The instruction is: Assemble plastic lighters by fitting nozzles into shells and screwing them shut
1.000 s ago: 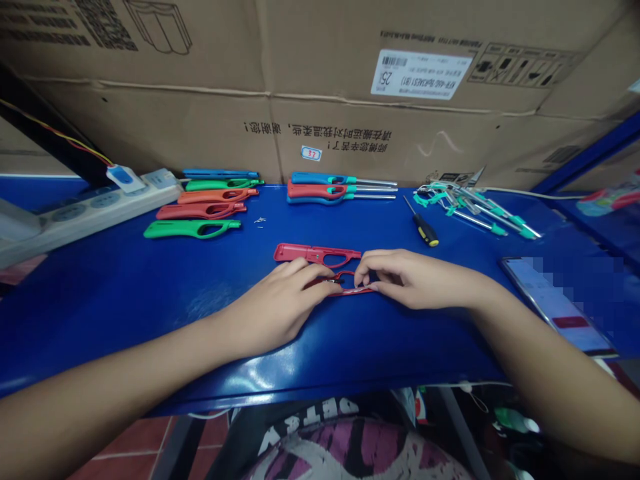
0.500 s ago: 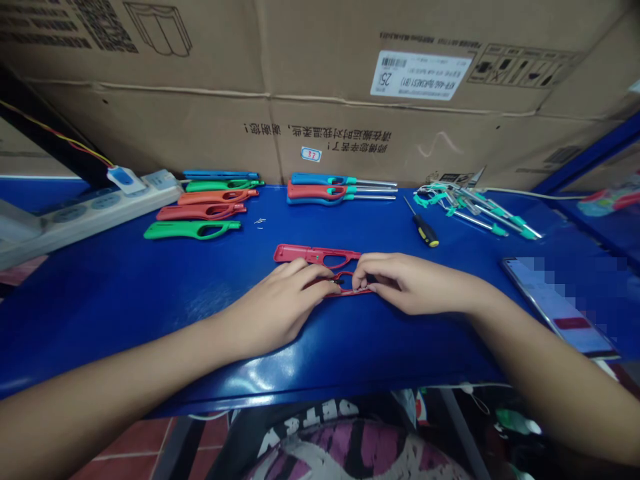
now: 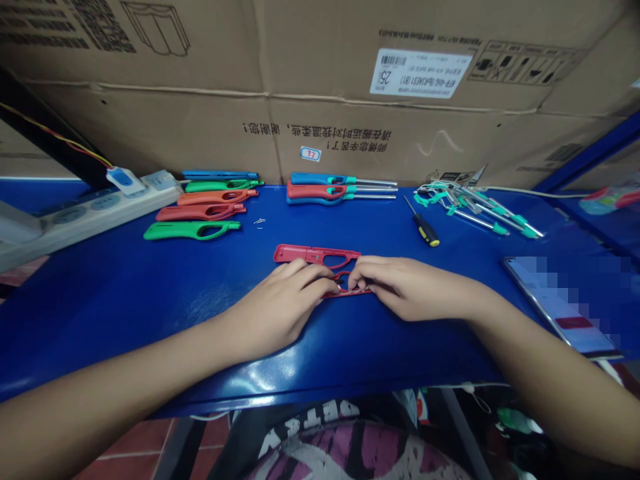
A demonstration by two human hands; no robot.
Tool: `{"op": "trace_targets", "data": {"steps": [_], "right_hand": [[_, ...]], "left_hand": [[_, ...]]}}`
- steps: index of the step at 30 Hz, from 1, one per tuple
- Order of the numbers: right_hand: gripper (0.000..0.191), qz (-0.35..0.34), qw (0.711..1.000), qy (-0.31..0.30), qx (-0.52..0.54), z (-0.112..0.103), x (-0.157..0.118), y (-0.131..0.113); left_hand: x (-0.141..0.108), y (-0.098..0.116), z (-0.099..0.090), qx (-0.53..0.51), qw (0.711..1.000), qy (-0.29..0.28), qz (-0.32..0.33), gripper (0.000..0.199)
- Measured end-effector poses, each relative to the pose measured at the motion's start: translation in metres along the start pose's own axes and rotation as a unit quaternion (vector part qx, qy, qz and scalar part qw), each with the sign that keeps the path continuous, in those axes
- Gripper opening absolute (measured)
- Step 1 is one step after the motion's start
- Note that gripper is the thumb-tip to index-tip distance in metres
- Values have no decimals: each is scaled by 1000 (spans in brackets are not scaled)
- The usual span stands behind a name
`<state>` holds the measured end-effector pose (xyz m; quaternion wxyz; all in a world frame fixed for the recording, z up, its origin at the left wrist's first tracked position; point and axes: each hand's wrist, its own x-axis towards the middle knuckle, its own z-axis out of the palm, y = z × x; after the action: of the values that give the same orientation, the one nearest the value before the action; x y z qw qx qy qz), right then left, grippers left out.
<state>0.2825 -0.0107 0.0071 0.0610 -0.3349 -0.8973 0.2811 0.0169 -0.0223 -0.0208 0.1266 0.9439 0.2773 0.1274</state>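
A red lighter half-shell (image 3: 345,293) lies on the blue table between my hands, largely covered by them. My left hand (image 3: 285,300) is closed on its left part, thumb and fingers bent over the shell. At the trigger opening and right end, my right hand (image 3: 400,283) has its fingers curled and pinched against the shell. Whether a small part sits between those fingertips is hidden. Just beyond them rests a second red half-shell (image 3: 300,254), inner side up, with an opening for the trigger. It touches neither palm visibly.
Coloured lighter handles (image 3: 193,231) are lined up at the left beside a power strip (image 3: 95,203). Assembled lighters (image 3: 315,193) lie at the back. A screwdriver (image 3: 425,230), metal lighter tubes (image 3: 480,210) and a phone (image 3: 560,307) are on the right. A cardboard box (image 3: 200,127) stands behind.
My right hand's fingertips have shifted slightly left and down along the near half-shell. My left hand stays almost in place.
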Motion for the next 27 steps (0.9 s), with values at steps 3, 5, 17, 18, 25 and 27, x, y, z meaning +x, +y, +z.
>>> {"op": "trace_targets", "data": {"steps": [3, 5, 17, 18, 25, 27], "right_hand": [[31, 3, 1000, -3, -11, 1, 1, -1], [31, 5, 1000, -5, -15, 2, 1, -1], [32, 20, 999, -14, -22, 1, 3, -2], [32, 19, 999, -13, -24, 1, 3, -3], [31, 11, 1000, -10, -17, 1, 2, -2], [32, 7, 1000, -9, -12, 1, 3, -2]], "left_hand": [[0, 1, 1, -7, 1000, 6, -8, 29], [1, 2, 1, -14, 1000, 8, -10, 28], [2, 2, 0, -36, 999, 1, -29, 25], [2, 2, 0, -35, 999, -1, -29, 25], [1, 2, -1, -34, 999, -1, -11, 35], [0, 1, -1, -22, 1000, -7, -13, 39]]}}
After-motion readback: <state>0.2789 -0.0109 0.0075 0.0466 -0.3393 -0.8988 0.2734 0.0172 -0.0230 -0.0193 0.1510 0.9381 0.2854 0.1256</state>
